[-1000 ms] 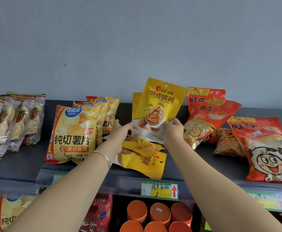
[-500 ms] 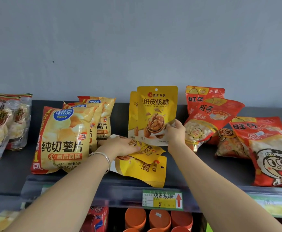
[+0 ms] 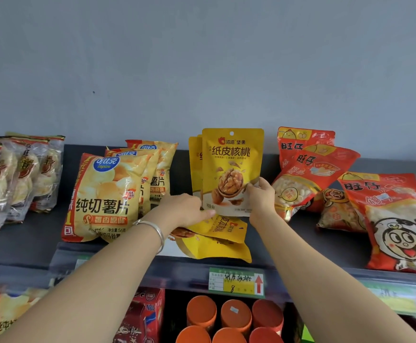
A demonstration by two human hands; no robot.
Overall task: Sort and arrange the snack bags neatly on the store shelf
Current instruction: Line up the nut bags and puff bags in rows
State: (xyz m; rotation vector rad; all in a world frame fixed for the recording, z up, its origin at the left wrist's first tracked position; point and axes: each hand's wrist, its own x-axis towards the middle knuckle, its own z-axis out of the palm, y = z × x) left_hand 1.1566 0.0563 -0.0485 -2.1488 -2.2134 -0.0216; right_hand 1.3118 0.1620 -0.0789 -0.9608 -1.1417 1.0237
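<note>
A yellow walnut bag stands upright at the back middle of the dark shelf. My right hand grips its lower right edge. A second yellow walnut bag stands just behind it to the left. Two more yellow walnut bags lie flat and crooked in front, near the shelf lip. My left hand, a silver bangle on the wrist, lies over the top flat bag with fingers curled on it.
Yellow potato chip bags stand in a row to the left, clear cracker packs further left. Red snack bags and a large red one lean at the right. A price tag sits on the shelf lip, orange-lidded tubs below.
My right hand lowered the tilted walnut bag and stood it straight against the one behind. My left hand let go of that bag and dropped onto the flat bags.
</note>
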